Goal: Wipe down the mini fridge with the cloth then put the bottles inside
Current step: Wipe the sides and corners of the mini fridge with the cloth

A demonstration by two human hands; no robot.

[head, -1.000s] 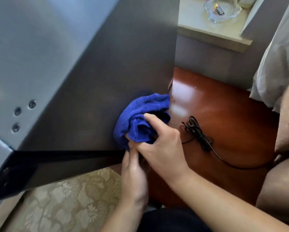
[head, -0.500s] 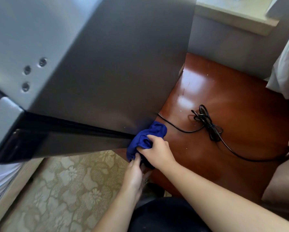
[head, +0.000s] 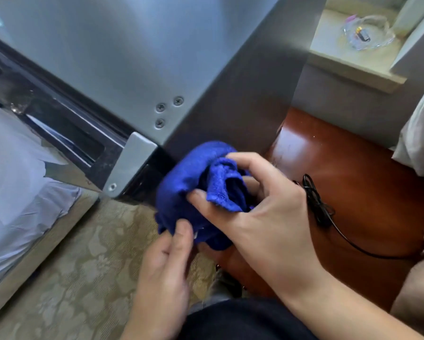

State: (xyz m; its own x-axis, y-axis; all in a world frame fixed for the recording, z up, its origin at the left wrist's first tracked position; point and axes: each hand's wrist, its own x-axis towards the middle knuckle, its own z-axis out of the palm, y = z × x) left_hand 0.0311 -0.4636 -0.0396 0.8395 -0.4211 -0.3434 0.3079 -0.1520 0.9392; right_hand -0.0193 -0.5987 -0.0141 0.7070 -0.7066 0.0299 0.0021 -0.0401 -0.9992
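Fingers (head: 233,159) of the right hand (head: 267,217) curl closed around the bunched blue terry cloth (head: 189,182); the left hand (head: 162,271) pinches its lower edge. The grey metal mini fridge (head: 137,52) fills the upper left of the frame, its dark side panel directly above and beyond the cloth, nearer the right hand. Bottles: not in view. No legible labels or writing.

Both forearms bare, no sleeves in view. left hand (head: 162,263) and right hand (head: 262,217): no gloves, rings or watch. Dark trousers (head: 243,320) at frame bottom.
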